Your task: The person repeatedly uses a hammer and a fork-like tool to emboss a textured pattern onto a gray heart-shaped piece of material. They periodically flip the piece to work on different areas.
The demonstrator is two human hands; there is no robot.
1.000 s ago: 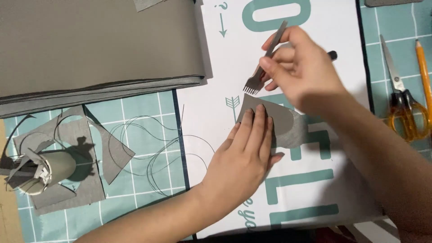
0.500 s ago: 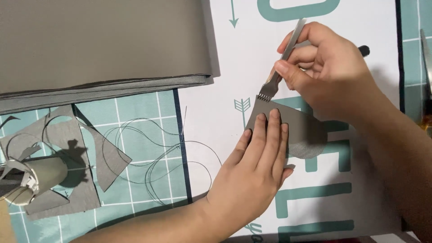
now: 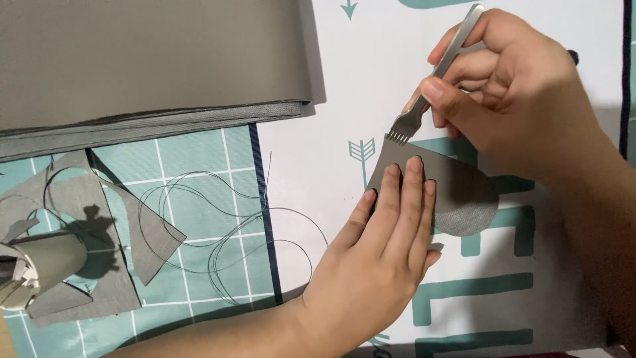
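Observation:
A small grey rounded leather piece (image 3: pixel 464 195) lies on a white board with teal markings (image 3: pixel 311 166). My left hand (image 3: pixel 381 258) lies flat on it, fingers pressing its left part. My right hand (image 3: pixel 510 86) grips a metal pronged punch (image 3: pixel 434 76), a fork-like tool. Its teeth rest on the upper left edge of the grey piece, just above my left fingertips.
A folded stack of grey material (image 3: pixel 152 66) fills the upper left. On the teal cutting mat (image 3: pixel 199 172) lie grey offcuts (image 3: pixel 86 232), loose dark thread (image 3: pixel 225 232) and a cardboard roll (image 3: pixel 40 262) at the left edge.
The camera has moved closer. My right hand has brought the punch's teeth down onto the grey piece's edge; my left hand keeps pressing the piece.

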